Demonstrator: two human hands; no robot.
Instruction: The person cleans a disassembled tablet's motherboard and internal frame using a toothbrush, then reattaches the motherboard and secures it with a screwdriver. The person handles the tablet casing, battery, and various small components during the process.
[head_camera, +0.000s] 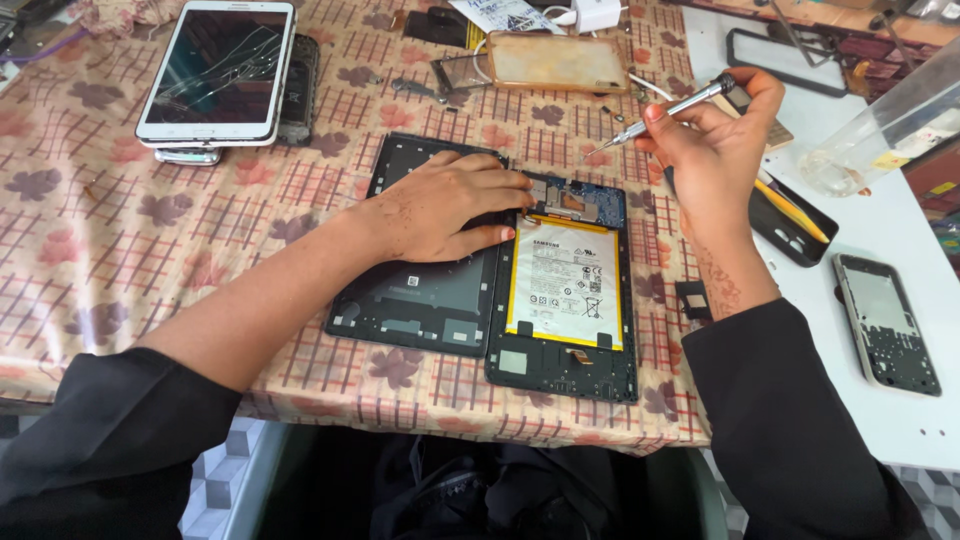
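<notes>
Two hands in play. The left hand (450, 205) lies flat, fingers stretched out, pressing on two dark slabs side by side: one back cover (420, 290) under its palm and one opened tablet (563, 300) at its fingertips, showing a single white battery (566, 283) edged in yellow just below those fingertips. The right hand (715, 140) is raised off to the right of the left, fingers pinched around one slim screwdriver (665, 108), tip angled down toward the left hand.

Up and left of the left hand sits one white tablet (218, 70) with a cracked screen, stacked on something dark I can't make out. Above the left hand, one tan case (556, 62). Right of the right hand, one phone (887, 322) lies face up; between them a black tray (790, 225) holds yellow tools, count unclear. Small parts near the case are too tiny to name.

The worktop (120, 230) wears a checked pink cloth with flower prints; beyond the right hand it turns plain white. Both sleeves are black, cut off at the bottom edge.
</notes>
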